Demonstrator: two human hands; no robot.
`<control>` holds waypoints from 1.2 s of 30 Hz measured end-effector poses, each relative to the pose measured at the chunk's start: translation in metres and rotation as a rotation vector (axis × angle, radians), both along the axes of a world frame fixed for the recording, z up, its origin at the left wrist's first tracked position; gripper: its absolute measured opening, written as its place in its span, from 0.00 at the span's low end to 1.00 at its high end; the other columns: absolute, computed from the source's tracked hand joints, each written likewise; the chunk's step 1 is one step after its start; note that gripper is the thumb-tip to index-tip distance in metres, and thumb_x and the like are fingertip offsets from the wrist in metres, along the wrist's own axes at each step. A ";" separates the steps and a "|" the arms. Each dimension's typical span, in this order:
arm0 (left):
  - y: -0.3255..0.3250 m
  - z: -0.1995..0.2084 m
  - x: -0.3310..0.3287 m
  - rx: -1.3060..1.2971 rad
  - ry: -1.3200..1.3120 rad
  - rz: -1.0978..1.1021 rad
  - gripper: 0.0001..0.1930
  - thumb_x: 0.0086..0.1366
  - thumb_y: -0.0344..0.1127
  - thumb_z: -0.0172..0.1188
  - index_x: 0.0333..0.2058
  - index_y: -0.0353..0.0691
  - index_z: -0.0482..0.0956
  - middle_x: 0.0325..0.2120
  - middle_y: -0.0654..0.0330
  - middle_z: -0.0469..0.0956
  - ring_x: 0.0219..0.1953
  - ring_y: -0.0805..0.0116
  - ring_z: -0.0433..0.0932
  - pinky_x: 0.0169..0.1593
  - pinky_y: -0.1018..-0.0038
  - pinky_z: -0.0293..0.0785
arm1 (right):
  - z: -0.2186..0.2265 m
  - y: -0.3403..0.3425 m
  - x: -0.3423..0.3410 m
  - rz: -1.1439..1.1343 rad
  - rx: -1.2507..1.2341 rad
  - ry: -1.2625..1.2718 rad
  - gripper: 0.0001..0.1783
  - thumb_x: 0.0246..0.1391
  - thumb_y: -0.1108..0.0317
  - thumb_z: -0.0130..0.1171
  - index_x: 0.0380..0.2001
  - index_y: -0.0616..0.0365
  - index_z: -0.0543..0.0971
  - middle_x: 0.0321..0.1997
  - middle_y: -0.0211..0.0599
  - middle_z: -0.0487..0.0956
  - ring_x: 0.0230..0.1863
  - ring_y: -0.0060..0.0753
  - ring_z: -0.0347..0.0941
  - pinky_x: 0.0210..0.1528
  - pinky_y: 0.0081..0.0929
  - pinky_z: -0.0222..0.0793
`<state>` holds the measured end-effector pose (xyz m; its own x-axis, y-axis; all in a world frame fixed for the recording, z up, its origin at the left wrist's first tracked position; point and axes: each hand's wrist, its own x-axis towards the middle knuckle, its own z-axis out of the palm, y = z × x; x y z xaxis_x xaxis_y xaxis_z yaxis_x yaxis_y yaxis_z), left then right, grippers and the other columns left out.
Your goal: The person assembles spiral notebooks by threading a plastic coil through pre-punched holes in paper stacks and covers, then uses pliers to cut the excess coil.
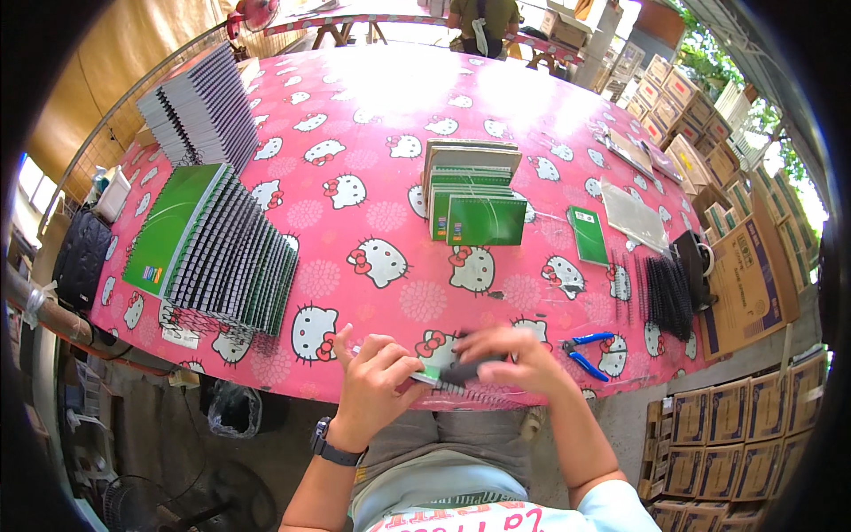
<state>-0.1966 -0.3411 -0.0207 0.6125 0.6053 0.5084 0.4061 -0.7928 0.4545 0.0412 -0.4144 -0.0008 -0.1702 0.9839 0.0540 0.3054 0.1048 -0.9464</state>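
Note:
At the table's near edge my left hand point(377, 377) is closed on a small green notebook point(427, 373), which shows only in part between the two hands. A dark wire coil point(454, 388) runs along the notebook's near side. My right hand point(519, 359) is over its right end, fingers smeared by motion. Something black point(463, 369) lies against those fingers; whether it is worn or held I cannot make out. Blue-handled cutting pliers point(585, 355) rest on the table just right of my right hand.
The pink patterned table point(355, 284) carries tall stacks of spiral-bound notebooks point(230, 248) at left. Upright green notebooks point(483, 217) stand mid-table. At right are one green notebook point(588, 235), a plastic sheet point(634, 217) and black coils point(667, 297). Cartons point(740, 284) stand beyond; a person point(483, 22) is far off.

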 end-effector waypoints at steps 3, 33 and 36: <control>0.002 0.000 0.000 0.003 -0.018 -0.005 0.14 0.36 0.41 0.74 0.23 0.51 0.79 0.23 0.73 0.75 0.38 0.71 0.73 0.60 0.51 0.46 | 0.011 0.000 0.006 0.061 0.128 0.126 0.15 0.46 0.59 0.66 0.34 0.59 0.83 0.42 0.40 0.82 0.50 0.37 0.75 0.53 0.36 0.67; 0.012 -0.051 -0.020 -0.875 -0.504 -0.231 0.17 0.47 0.19 0.68 0.30 0.41 0.69 0.28 0.67 0.70 0.31 0.79 0.70 0.35 0.79 0.69 | 0.006 0.019 0.005 -0.194 -0.012 -0.288 0.18 0.43 0.61 0.70 0.38 0.56 0.83 0.48 0.39 0.80 0.58 0.47 0.68 0.62 0.44 0.58; 0.011 -0.043 -0.018 -0.895 -0.478 -0.231 0.18 0.46 0.16 0.67 0.29 0.42 0.68 0.29 0.66 0.70 0.34 0.77 0.71 0.38 0.79 0.70 | 0.011 0.021 0.007 -0.200 0.237 -0.445 0.21 0.42 0.58 0.70 0.40 0.57 0.82 0.51 0.37 0.79 0.60 0.48 0.65 0.61 0.43 0.60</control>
<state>-0.2147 -0.3303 -0.0640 0.6141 0.7745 0.1516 -0.0897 -0.1223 0.9884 0.0482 -0.3934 0.0098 -0.0383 0.9692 0.2433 0.7071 0.1983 -0.6788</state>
